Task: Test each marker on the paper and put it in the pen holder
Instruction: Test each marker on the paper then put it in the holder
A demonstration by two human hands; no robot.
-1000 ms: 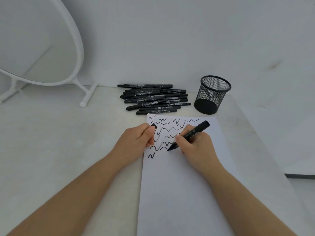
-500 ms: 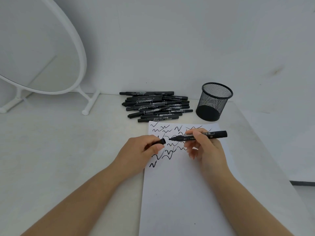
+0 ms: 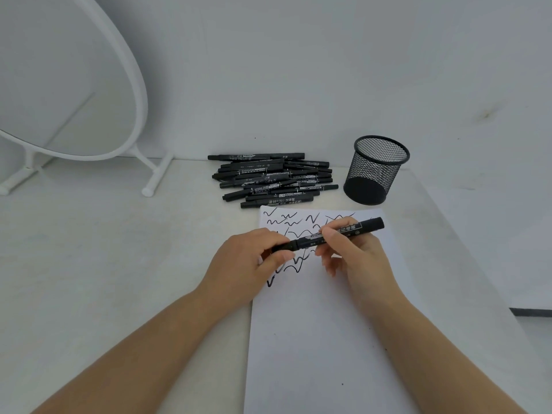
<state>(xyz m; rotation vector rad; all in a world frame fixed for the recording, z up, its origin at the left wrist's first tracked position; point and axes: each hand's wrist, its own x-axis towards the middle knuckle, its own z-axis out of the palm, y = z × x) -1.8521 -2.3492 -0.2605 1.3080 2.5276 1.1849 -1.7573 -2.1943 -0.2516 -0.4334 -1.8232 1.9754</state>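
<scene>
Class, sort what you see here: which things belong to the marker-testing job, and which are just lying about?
Belongs to the job:
marker in both hands
paper with squiggles
pile of markers
mesh pen holder

Just lying about:
white-framed mirror

I hold a black marker (image 3: 328,234) level above the paper (image 3: 316,339), my right hand (image 3: 355,255) pinching its barrel and my left hand (image 3: 248,261) gripping the cap end at its left tip. Black squiggles (image 3: 294,227) cover the sheet's far part. Beyond the paper lies a heap of black markers (image 3: 271,180), and to its right a black mesh pen holder (image 3: 375,170) stands upright. A white-framed oval mirror (image 3: 65,94) stands far left on the white table (image 3: 119,249)
</scene>
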